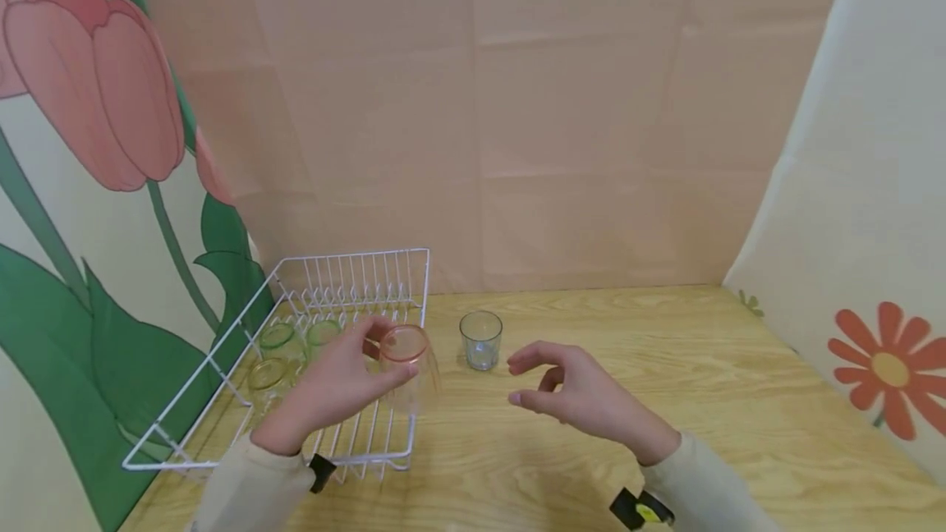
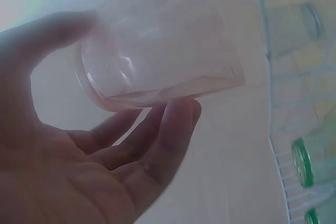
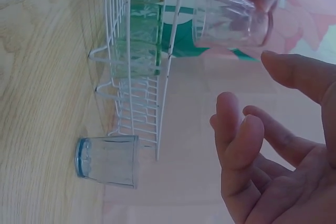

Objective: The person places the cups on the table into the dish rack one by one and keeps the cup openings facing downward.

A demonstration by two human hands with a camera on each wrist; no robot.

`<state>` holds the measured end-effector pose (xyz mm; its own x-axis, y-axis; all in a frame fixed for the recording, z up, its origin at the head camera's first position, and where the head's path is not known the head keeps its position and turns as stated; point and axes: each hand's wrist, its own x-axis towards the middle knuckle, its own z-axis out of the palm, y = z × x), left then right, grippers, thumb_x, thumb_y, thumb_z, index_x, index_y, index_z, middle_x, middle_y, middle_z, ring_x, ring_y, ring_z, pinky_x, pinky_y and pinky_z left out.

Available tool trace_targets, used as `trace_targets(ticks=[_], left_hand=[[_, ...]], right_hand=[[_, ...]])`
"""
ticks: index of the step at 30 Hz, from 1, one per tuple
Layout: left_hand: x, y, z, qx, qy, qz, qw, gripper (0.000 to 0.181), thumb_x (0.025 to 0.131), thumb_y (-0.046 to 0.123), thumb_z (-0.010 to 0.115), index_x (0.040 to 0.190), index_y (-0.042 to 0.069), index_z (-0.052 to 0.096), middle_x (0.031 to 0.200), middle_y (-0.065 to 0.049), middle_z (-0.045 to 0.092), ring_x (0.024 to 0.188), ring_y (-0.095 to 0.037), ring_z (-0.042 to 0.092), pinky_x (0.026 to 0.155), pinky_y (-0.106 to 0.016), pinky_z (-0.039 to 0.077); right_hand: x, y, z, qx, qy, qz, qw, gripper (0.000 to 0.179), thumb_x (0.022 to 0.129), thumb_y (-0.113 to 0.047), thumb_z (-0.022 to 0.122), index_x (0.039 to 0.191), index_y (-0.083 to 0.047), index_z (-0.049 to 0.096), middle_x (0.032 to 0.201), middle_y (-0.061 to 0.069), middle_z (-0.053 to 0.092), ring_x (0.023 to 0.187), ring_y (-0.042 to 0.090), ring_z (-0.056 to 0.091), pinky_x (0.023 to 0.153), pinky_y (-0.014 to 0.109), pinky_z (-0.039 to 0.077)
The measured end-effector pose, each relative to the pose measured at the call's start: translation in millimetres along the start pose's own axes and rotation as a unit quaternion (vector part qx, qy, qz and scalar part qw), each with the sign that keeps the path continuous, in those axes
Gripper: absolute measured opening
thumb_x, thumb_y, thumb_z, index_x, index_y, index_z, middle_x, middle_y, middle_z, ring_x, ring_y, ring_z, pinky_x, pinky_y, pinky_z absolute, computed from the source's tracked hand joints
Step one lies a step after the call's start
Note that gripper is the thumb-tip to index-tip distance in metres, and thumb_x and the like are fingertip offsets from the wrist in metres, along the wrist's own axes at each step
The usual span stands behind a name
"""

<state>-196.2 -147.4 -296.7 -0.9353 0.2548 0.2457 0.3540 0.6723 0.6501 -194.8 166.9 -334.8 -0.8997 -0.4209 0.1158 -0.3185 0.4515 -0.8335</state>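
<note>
My left hand (image 1: 332, 382) holds a clear pink-tinted glass (image 1: 406, 355) between thumb and fingers, above the right side of the white wire dish rack (image 1: 356, 254). The glass appears mouth down, its thicker end at the top. Apart from the glass, my right hand (image 1: 576, 392) hovers over the table, its fingers loosely bent with nothing between them. Nearest to it, a clear bluish glass (image 1: 481, 343) stands upright on the table, right of the rack. The right wrist view shows this blue glass (image 3: 109, 161) beyond the fingers.
Inside the rack are two green glasses (image 1: 278, 337) and a yellowish glass (image 1: 268, 374), partly hidden by my left hand. The wood-patterned table (image 1: 739, 401) stretches right of the rack. A plain cloth (image 1: 591, 121) hangs behind, with flower-printed cloths at both sides.
</note>
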Motion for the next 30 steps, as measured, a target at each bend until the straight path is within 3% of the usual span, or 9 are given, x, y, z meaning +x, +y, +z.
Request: trace_targets(ticks=[11, 17, 24, 30], left_hand=[[-7.1, -35.1, -24.3, 0.02, 0.013, -0.06, 0.9979, 0.054, 0.081, 0.037, 0.082, 0.113, 0.001, 0.058, 0.105, -0.011, 0.066, 0.096, -0.024, 0.066, 0.073, -0.033, 0.055], [-4.6, -51.5, -31.0, 0.04, -0.015, -0.07, 0.9966, 0.051, 0.082, 0.039, 0.081, 0.107, 0.002, 0.057, 0.098, -0.009, 0.066, 0.087, -0.021, 0.064, 0.067, -0.032, 0.052], [-2.8, -68.5, -41.2, 0.038, -0.062, -0.074, 0.9946, 0.048, 0.082, 0.03, 0.083, 0.103, 0.001, 0.052, 0.087, -0.01, 0.061, 0.068, -0.02, 0.055, 0.057, -0.034, 0.047], [4.4, -84.2, -50.4, 0.033, -0.095, -0.115, 0.9883, 0.05, 0.083, 0.028, 0.082, 0.108, -0.003, 0.051, 0.089, -0.014, 0.06, 0.063, -0.024, 0.062, 0.057, -0.035, 0.052]], right_hand=[[-0.7, 1, 0, 0.001, 0.007, 0.011, 0.9999, 0.036, 0.091, -0.03, 0.075, 0.121, -0.011, 0.066, 0.119, 0.009, 0.065, 0.074, 0.022, 0.063, 0.05, 0.032, 0.05], [-0.8, 6, 2, 0.003, 0.015, 0.015, 0.9998, 0.034, 0.091, -0.03, 0.075, 0.118, -0.012, 0.066, 0.116, 0.008, 0.066, 0.074, 0.025, 0.064, 0.05, 0.032, 0.05], [0.2, 11, 6, -0.003, 0.012, 0.015, 0.9998, 0.031, 0.091, -0.03, 0.075, 0.115, -0.013, 0.067, 0.113, 0.006, 0.067, 0.072, 0.021, 0.064, 0.05, 0.032, 0.051], [0.8, 10, 4, -0.002, 0.011, 0.014, 0.9998, 0.032, 0.092, -0.03, 0.073, 0.117, -0.011, 0.066, 0.114, 0.008, 0.067, 0.075, 0.028, 0.064, 0.049, 0.032, 0.051]])
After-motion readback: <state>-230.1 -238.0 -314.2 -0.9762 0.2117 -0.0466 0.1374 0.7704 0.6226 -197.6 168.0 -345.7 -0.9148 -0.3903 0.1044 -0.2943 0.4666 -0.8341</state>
